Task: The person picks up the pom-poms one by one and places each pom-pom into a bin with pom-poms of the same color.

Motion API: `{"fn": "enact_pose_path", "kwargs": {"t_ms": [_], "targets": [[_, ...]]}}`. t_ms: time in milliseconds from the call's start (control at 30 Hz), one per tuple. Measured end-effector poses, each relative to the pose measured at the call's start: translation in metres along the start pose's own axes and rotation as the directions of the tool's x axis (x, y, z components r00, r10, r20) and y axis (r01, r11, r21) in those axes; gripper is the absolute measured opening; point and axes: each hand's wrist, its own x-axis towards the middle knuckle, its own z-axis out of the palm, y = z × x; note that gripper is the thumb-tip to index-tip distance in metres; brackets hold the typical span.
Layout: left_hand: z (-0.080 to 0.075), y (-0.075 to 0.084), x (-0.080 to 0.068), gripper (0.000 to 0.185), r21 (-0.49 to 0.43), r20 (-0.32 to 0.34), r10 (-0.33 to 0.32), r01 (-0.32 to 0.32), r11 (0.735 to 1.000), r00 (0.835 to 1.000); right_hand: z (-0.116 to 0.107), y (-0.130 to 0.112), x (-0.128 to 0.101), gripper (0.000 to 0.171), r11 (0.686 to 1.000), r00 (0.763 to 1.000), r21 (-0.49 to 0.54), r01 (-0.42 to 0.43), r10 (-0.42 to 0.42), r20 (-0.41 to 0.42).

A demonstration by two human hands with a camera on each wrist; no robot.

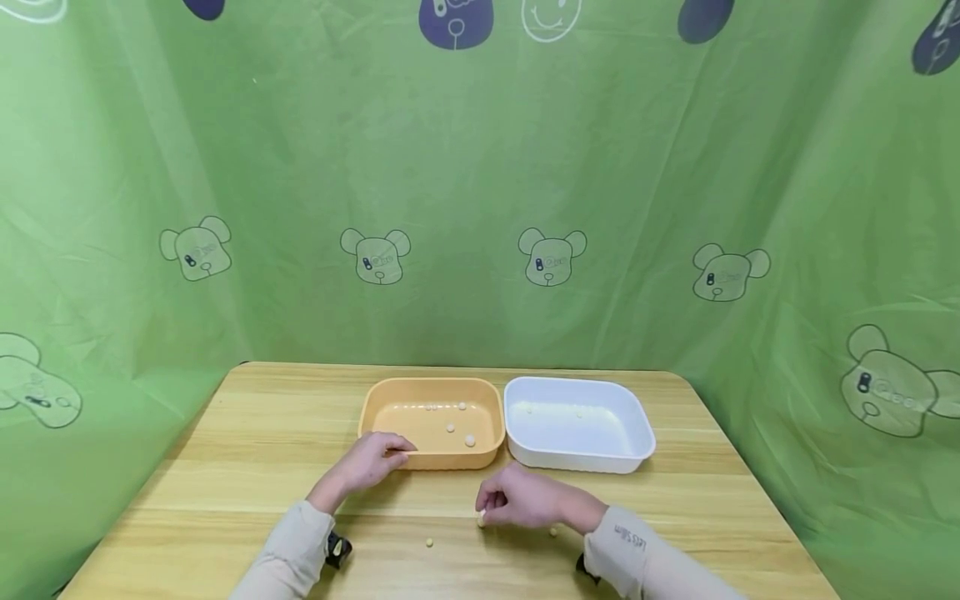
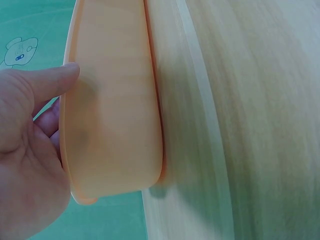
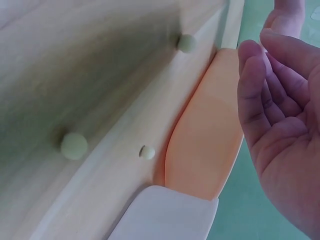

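My left hand [image 1: 371, 461] grips the near rim of an orange plastic tray [image 1: 450, 461] close to its left corner. In the left wrist view the thumb [image 2: 57, 82] lies against the tray's outer wall, with the other fingers behind the rim. Several small pale balls lie inside this tray. My right hand [image 1: 525, 498] is in front of the trays, fingertips bent together right by a small ball [image 1: 481, 522]. Whether a ball sits between those fingertips, I cannot tell. Other small yellowish balls [image 1: 429, 542] [image 3: 74, 145] rest on the table around it.
A white tray [image 1: 581, 461] stands to the right, up against the orange one, with small pale balls [image 1: 579, 414] inside. Both trays are toward the back of the wooden table [image 1: 262, 433]. Green printed curtain [image 1: 465, 317] hangs behind and at both sides.
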Motion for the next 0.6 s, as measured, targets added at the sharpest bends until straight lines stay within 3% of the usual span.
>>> {"fn": "enact_pose_path", "kwargs": {"t_ms": [200,433,600], "targets": [[-0.001,-0.001,-0.002,0.015,-0.009,-0.018,0.056,-0.056,0.998,0.998,-0.004,0.008,0.001,0.005,0.995,0.999,0.098,-0.029,0.032,-0.031],[0.001,-0.002,0.0,0.015,-0.006,0.005,-0.031,0.031,1.0,1.0,-0.01,0.012,0.003,0.006,0.993,0.995,0.114,-0.041,0.051,-0.087],[0.001,-0.003,0.0,0.015,-0.009,0.011,-0.039,0.039,0.999,0.999,-0.015,0.012,0.004,0.005,0.994,0.991,0.111,-0.023,0.038,-0.129]]}}
